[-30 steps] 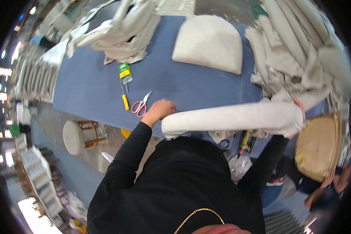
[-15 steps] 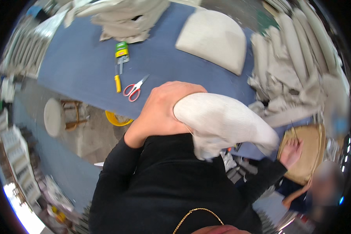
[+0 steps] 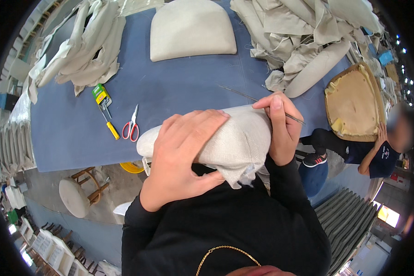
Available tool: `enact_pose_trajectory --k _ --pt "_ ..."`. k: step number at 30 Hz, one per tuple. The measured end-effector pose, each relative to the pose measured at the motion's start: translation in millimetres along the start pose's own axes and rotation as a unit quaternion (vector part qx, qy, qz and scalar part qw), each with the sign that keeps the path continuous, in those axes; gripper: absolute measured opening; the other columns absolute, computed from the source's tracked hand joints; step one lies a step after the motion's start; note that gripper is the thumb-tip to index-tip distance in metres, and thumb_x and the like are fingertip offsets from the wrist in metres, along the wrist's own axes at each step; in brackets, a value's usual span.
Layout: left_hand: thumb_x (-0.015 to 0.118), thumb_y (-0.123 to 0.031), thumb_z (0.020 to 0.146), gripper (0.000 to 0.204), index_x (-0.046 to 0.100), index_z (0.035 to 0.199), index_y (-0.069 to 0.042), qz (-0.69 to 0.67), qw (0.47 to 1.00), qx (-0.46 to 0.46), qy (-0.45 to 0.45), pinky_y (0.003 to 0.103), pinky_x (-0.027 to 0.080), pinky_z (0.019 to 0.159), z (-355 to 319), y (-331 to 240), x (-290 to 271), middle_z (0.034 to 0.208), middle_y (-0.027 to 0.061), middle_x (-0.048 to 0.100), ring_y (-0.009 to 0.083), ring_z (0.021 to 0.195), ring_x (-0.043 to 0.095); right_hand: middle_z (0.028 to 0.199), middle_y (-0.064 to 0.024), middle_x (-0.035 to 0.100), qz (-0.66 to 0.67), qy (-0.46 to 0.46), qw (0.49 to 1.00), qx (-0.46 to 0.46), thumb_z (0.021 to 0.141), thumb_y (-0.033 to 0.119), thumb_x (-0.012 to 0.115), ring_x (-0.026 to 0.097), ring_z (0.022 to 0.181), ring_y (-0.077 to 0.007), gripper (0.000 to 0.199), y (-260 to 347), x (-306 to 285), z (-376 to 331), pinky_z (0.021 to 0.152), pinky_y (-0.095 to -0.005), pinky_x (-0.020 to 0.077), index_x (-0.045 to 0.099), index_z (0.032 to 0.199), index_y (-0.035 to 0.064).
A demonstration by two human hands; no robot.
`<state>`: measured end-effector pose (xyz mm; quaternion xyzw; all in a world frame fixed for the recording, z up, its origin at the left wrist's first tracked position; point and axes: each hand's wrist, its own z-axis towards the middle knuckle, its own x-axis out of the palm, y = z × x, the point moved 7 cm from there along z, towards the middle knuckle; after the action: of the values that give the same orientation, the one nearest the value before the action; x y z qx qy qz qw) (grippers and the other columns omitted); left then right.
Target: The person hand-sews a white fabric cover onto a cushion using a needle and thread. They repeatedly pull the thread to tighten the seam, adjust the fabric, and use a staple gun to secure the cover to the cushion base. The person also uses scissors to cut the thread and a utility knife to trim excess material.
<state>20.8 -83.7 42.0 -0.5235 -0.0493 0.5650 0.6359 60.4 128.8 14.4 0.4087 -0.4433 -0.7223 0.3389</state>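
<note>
Cushion [image 3: 230, 142], covered in beige fabric, is being held up close to the person's chest, above the near edge of the blue table [image 3: 179, 87]. Left hand [image 3: 184, 156] is lying spread over its top, fingers curled against the fabric. Right hand [image 3: 280, 126] is gripping the far end while pinching a long thin needle [image 3: 257, 99]. Red scissors [image 3: 131, 124] and a yellow-handled screwdriver [image 3: 109, 125] are lying on the table beside each other, with another cushion [image 3: 191, 30] farther back.
</note>
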Motion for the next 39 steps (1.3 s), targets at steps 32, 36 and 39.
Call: enact_pose_trajectory --k 32,36,39 --pt "0.057 -0.013 0.110 0.021 0.068 0.121 0.000 -0.182 0.881 -0.277 -0.336 0.028 0.051 0.080 -80.3 161.3 -74.5 0.100 0.0041 0.072 0.0118 0.083 0.064 0.091 -0.0006 0.049 0.237 0.243 0.938 0.070 0.093 0.022 0.073 0.045 0.082 -0.0093 0.058 -9.8 80.5 24.0 0.074 -0.0220 0.0364 0.050 0.141 0.0003" --pt "0.063 -0.012 0.107 0.014 0.070 0.111 0.000 -0.134 0.837 -0.375 -0.375 0.025 0.050 0.078 -176.2 215.1 -105.8 0.104 0.0002 0.072 0.0077 0.088 0.063 0.100 -0.0061 0.059 0.173 0.257 0.948 0.076 0.098 0.004 0.061 0.054 0.087 -0.0137 0.028 -26.6 93.3 20.7 0.082 -0.0250 0.0444 0.061 0.125 -0.0002" --pt "0.074 -0.020 0.100 0.023 0.071 0.112 0.000 -0.175 0.845 -0.375 -0.340 0.025 0.050 0.081 -204.7 223.8 -112.3 0.107 -0.0007 0.071 0.0075 0.090 0.062 0.106 -0.0116 0.067 0.155 0.307 0.933 0.104 0.096 -0.007 0.055 0.060 0.086 -0.0172 0.019 -24.2 104.8 13.0 0.081 -0.0292 0.0498 0.069 0.107 -0.0021"
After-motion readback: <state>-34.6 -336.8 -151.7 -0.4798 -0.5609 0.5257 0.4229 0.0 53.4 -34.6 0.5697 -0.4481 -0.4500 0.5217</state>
